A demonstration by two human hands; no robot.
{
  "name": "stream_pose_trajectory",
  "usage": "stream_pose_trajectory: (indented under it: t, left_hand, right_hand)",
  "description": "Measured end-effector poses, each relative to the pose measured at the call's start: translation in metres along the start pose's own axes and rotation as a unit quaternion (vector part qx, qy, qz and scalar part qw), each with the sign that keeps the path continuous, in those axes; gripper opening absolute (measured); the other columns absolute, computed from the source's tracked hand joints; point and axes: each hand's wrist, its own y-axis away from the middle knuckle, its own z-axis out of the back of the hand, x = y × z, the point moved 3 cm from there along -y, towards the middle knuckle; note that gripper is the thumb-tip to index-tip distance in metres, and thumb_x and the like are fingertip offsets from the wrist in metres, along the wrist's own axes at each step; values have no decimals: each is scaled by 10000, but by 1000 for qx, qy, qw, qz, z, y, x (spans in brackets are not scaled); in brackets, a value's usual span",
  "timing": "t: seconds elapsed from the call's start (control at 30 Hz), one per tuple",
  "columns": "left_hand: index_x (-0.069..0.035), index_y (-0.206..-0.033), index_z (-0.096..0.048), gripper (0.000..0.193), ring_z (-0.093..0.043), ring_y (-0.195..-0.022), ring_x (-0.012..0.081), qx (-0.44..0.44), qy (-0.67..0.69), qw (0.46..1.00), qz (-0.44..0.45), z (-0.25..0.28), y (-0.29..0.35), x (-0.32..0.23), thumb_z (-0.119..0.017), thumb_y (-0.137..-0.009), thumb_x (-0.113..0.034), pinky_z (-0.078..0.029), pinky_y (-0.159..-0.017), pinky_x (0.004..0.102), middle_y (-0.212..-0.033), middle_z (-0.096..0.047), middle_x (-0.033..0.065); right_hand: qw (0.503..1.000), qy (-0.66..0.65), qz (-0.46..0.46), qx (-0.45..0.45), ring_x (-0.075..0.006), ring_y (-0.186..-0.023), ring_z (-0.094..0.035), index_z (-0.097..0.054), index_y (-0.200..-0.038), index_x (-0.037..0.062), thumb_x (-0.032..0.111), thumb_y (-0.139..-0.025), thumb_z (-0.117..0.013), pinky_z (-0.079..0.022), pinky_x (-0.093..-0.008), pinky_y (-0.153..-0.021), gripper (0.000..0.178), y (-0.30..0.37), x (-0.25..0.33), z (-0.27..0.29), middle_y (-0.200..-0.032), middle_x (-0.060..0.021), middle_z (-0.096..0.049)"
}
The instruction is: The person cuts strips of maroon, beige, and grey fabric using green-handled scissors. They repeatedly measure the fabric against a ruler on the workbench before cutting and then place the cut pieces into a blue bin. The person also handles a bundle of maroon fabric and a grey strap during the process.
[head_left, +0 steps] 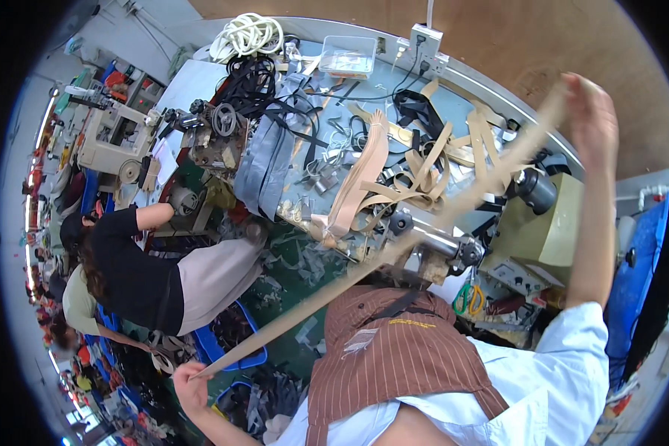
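A long tan fabric strip (pixel 312 303) stretches diagonally across the view, pulled straight between my two hands. My left hand (pixel 192 385) is low on the left, its fingers pinched on one end. Raised high on the right, my right hand (pixel 592 123) grips the other end and is slightly blurred. The strip passes over a metal machine head (pixel 432 239) at the bench's near edge. Beyond it lie loose tan straps (pixel 416 182) and a bundle of pinkish-beige strips (pixel 362 177).
Scissors (pixel 468 299) with green and orange handles hang beside a cream machine housing (pixel 541 223). A clear plastic box (pixel 347 57) and black straps (pixel 251 83) lie farther back. On the left, a co-worker in a black top (pixel 130 271) bends near a blue bin (pixel 254 360).
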Motion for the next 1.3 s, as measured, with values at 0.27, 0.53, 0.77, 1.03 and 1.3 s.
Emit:
stream_pose_trajectory:
  t: [0.27, 0.53, 0.77, 1.03, 1.3]
  left_hand:
    - [-29, -1078, -572, 296, -561, -895, 216, -280, 270, 849, -356, 63, 140, -89, -519, -921, -275, -458, -767, 357, -1078, -593, 127]
    - [-66, -878, -537, 324, -545, -761, 199, -438, -22, 807, -395, -107, 61, -193, -472, -932, -380, -451, -637, 384, -851, -581, 79]
    - [-1, -1178, -417, 261, -511, -761, 134, -177, 167, 961, -131, -107, -44, -105, -330, -998, -168, -427, -652, 246, -1114, -480, 59]
    - [-50, -1111, -468, 219, -373, -545, 56, -132, 315, 939, 33, -193, -145, -32, -374, -1006, -218, -332, -514, 207, -741, -472, -10]
    - [-50, -1037, -529, 192, -473, -607, 64, -93, 160, 982, 34, -242, -198, 9, -550, -933, -210, -329, -461, 179, -846, -550, 16]
  right_hand:
    - [798, -23, -410, 442, -134, -892, -600, -620, -1044, 70, 306, -890, -594, -474, -285, -783, 283, 73, -299, -192, -990, -26, -643]
    - [739, 428, -193, 482, -256, -798, -634, -654, -878, 53, 287, -740, -686, -513, -349, -717, 274, 160, -398, -189, -855, -149, -655]
    - [903, 83, -421, -15, -112, -666, -556, -586, -882, 76, 204, -873, -607, -461, -278, -534, 130, 81, -392, -93, -743, -4, -573]
    - [818, 445, -354, -83, -341, -843, -629, -638, -840, 3, 253, -761, -666, -476, -416, -784, 264, 61, -459, -34, -923, -174, -663]
    - [929, -76, -317, 175, -106, -721, -596, -553, -1040, 26, 79, -828, -641, -482, -256, -641, 235, 51, -256, -169, -873, -41, -645]
